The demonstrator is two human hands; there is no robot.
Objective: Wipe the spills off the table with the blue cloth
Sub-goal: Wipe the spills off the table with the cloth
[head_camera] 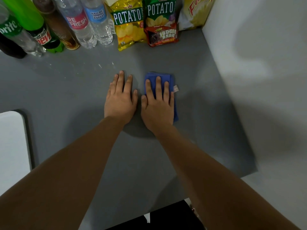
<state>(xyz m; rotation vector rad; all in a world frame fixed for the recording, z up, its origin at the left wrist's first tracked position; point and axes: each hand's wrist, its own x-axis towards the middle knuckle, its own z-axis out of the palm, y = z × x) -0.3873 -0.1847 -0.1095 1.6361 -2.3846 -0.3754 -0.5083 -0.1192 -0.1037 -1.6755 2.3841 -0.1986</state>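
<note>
A folded blue cloth (152,76) with a small white tag lies on the grey table (66,83), right of centre. My right hand (157,103) lies flat on top of it, fingers spread, pressing it to the surface. Just to its left, my left hand (120,98) rests flat and empty on the bare table. A few small wet glints (106,64) show on the table beyond my left hand.
Several drink bottles (73,22) stand along the far left edge. Chip bags (127,24) and a Fudgee Barr pack (162,34) line the far middle. A white wall (257,63) borders the right side. A white surface (11,146) sits at the left edge.
</note>
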